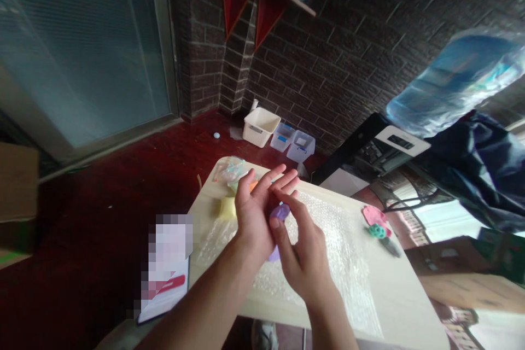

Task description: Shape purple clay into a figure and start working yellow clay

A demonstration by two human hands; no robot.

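My left hand is open above the table, palm up, its fingers stretched out and apart. In my right hand, a small purple lump of what looks like modelling clay is pinched between thumb and fingers. The lump lies against the edge of my left palm. Below the hands a second light purple piece is partly hidden. Bubble wrap covers much of the table. Beside my left hand sits a yellow block, with a clear plastic bag behind it.
Pink clay and a green lump lie near the table's right edge, by a grey piece. A white basket and two clear bins stand on the floor beyond. A water dispenser stands at the right.
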